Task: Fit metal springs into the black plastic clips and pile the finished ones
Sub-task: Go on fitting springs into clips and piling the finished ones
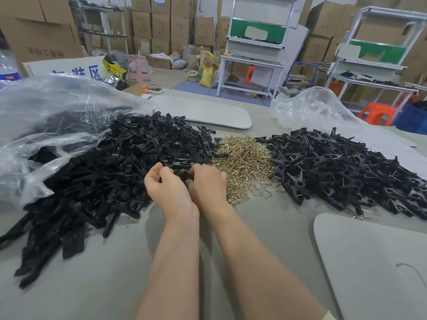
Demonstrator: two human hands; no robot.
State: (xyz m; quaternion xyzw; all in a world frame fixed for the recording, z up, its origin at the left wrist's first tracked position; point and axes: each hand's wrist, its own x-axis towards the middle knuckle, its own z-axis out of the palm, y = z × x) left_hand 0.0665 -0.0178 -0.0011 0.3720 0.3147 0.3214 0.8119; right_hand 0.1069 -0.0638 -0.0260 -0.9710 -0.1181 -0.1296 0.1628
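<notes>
Head view: your two hands meet at the near edge of the heaps. Your right hand [208,184] has its fingers [196,168] curled over a black clip [184,175], which runs roughly left to right between the two hands. Your left hand [167,187] has its fingers curled in tight beside that piece. Whether they actually pinch it, you cannot tell from here, because the knuckles hide the contact.

What matters for the next move, I judge, is the spring supply. The springs [242,158] lie just right of your right hand, touching its outer edge, so that hand is the nearer one to reach for them. They are thin, brassy bent wires in a loose tangle that catches the light.

The unfitted clips [120,162] spill from a crinkled clear plastic bag [46,116] on your left; they are matte, flat and blocky. The finished clips [335,167] are piled well to the right, pointed and peg-shaped, with wire glinting in them. All of it rests on a dull grey surface [104,285].
</notes>
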